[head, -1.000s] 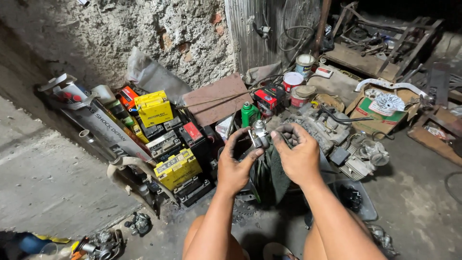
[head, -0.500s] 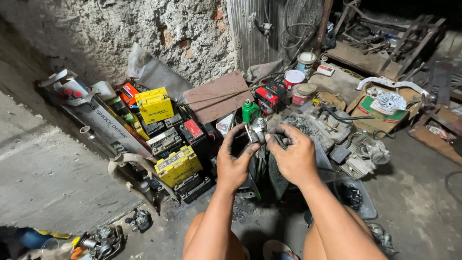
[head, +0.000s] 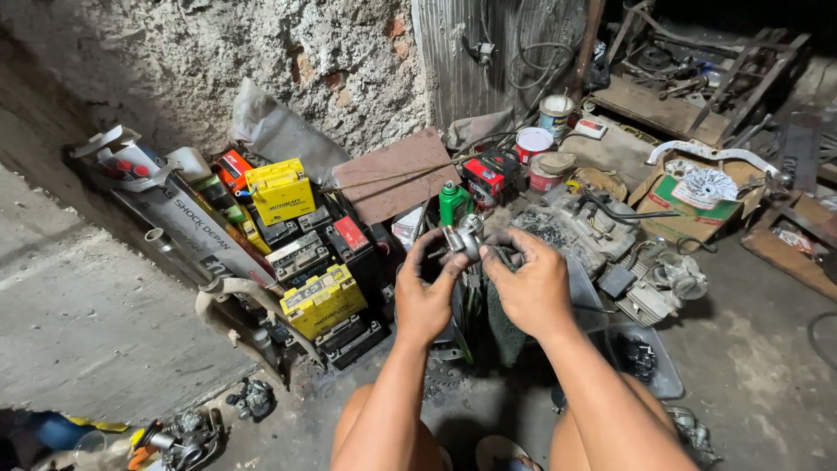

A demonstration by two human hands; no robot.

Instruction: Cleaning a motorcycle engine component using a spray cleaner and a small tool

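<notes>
Two greasy hands hold a small metal engine part over a cluttered workshop floor.

From the left, yellow batteries (head: 301, 253) and black ones are stacked against the rough wall; then the left hand (head: 425, 292), fingers curled, pinches the small metal part (head: 462, 237) from its near side, and the right hand (head: 529, 283) closes on it from the other, a green bottle (head: 452, 201) just behind. Farther right lies an engine block (head: 567, 228). The part looks rigid, fairly heavy for its size and probably oily, so I'd grip its body firmly, not the thin edges.
</notes>
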